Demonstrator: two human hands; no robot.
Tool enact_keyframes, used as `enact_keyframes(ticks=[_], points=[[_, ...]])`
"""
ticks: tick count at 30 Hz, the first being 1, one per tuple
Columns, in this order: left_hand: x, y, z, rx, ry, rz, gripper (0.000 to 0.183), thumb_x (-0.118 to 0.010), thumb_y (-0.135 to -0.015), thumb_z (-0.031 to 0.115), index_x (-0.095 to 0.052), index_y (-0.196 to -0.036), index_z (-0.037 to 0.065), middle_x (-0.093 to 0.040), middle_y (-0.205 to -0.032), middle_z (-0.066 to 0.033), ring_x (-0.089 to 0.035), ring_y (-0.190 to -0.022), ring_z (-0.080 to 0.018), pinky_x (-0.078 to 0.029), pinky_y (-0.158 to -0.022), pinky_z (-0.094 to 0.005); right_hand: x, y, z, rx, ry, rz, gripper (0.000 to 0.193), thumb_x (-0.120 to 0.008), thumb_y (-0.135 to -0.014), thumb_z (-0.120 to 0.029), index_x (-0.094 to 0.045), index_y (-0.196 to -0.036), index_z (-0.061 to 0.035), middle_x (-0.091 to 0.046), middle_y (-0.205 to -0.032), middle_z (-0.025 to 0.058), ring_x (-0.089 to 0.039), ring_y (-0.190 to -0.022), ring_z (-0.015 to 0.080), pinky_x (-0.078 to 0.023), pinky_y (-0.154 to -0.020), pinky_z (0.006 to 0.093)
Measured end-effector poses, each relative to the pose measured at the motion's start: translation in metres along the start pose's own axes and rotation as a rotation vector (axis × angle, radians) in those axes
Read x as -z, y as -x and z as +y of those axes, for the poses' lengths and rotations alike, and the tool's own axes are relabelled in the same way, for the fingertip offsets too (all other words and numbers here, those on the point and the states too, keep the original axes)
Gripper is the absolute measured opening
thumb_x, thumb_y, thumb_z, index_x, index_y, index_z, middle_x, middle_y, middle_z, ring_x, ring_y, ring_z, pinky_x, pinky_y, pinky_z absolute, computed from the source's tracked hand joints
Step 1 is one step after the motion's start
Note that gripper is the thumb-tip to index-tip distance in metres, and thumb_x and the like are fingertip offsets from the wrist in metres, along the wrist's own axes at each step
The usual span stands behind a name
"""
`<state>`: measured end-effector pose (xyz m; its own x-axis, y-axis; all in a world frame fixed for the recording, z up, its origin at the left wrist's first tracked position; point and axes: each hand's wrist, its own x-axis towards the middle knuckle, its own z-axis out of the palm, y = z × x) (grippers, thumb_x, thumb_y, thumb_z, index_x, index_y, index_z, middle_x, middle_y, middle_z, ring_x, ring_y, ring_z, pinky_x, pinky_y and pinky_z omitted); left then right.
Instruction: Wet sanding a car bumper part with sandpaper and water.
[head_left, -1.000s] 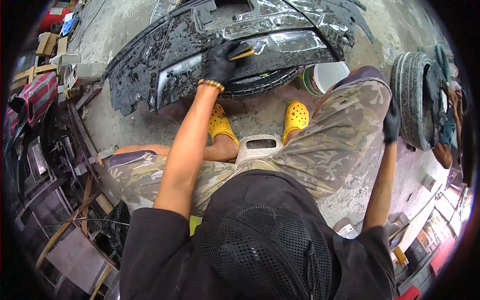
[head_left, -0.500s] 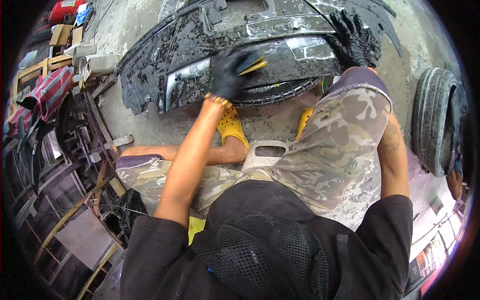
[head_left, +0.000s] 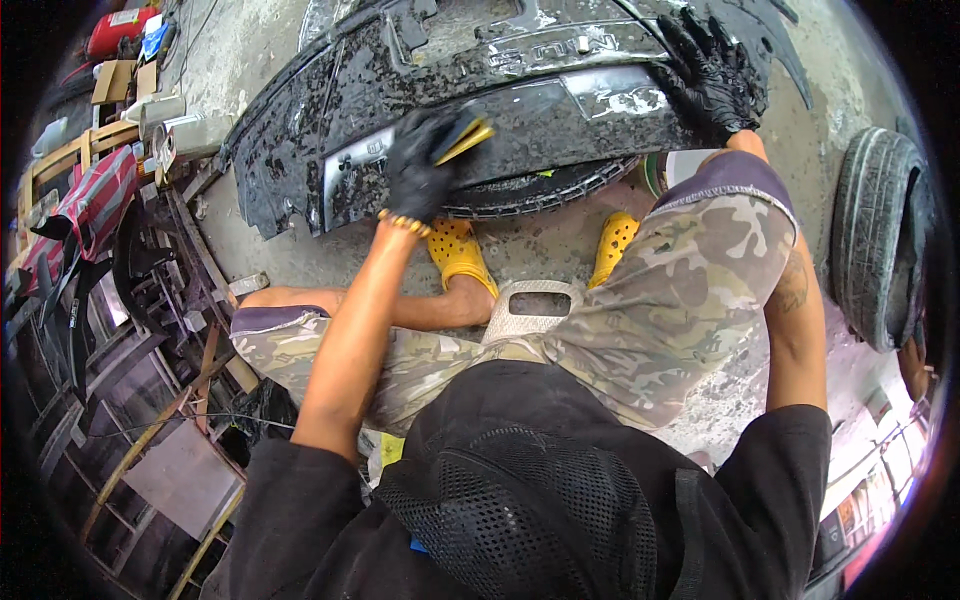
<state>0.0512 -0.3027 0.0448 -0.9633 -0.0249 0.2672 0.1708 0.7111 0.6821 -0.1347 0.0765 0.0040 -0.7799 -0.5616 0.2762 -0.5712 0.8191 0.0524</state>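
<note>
Shifted leftward, the left hand (head_left: 416,168) clamps a yellow-edged pad (head_left: 466,142), right hand (head_left: 714,88) splayed, bucket (head_left: 654,174) contents unclear.

On the left half of the wet black panel (head_left: 535,125), a dark, yellow-edged pad (head_left: 466,140) is held in the black-gloved left grip (head_left: 418,165). The black-gloved right grip (head_left: 712,88) is laid, fingers spread, toward the panel's right end. Under the panel's near edge, a tyre (head_left: 560,193) is partly hidden; another tyre (head_left: 870,240) is seen right of the panel. Yellow clogs (head_left: 460,256) are worn on the panel's near side.
</note>
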Motion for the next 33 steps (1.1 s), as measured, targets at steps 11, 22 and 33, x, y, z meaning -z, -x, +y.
enact_keyframes(ticks=[11, 22, 33], points=[[-0.050, -0.018, 0.023, -0.127, -0.092, 0.043, 0.047, -0.084, -0.066, 0.014, -0.073, -0.111, 0.007, -0.069, -0.108, -0.0147, -0.063, -0.102, -0.0369, -0.049, -0.094, -0.0418, -0.006, 0.000, 0.002, -0.003, -0.046, 0.031, 0.066, -0.051, -0.096, -0.059, -0.038, -0.155, -0.0309, -0.031, -0.163, 0.0057, -0.023, -0.150, 0.0357, -0.017, -0.120, 0.0563], [0.016, 0.035, -0.026, 0.072, -0.075, 0.125, 0.039, -0.071, -0.069, -0.001, -0.073, -0.107, 0.006, -0.069, -0.105, -0.0175, -0.064, -0.098, -0.0380, -0.050, -0.089, -0.0448, 0.002, -0.003, -0.001, 0.039, -0.011, 0.038, 0.065, -0.051, -0.097, -0.057, -0.038, -0.155, -0.0304, -0.034, -0.161, 0.0068, -0.026, -0.149, 0.0337, -0.020, -0.120, 0.0528], [0.025, 0.046, -0.061, 0.167, 0.064, 0.095, 0.038, -0.071, -0.074, -0.001, -0.071, -0.111, 0.009, -0.070, -0.104, -0.0145, -0.065, -0.101, -0.0362, -0.052, -0.092, -0.0422, 0.010, -0.026, 0.018, 0.121, 0.176, -0.235, 0.068, -0.054, -0.096, -0.054, -0.037, -0.155, -0.0238, -0.034, -0.160, 0.0100, -0.030, -0.147, 0.0352, -0.028, -0.118, 0.0508]])
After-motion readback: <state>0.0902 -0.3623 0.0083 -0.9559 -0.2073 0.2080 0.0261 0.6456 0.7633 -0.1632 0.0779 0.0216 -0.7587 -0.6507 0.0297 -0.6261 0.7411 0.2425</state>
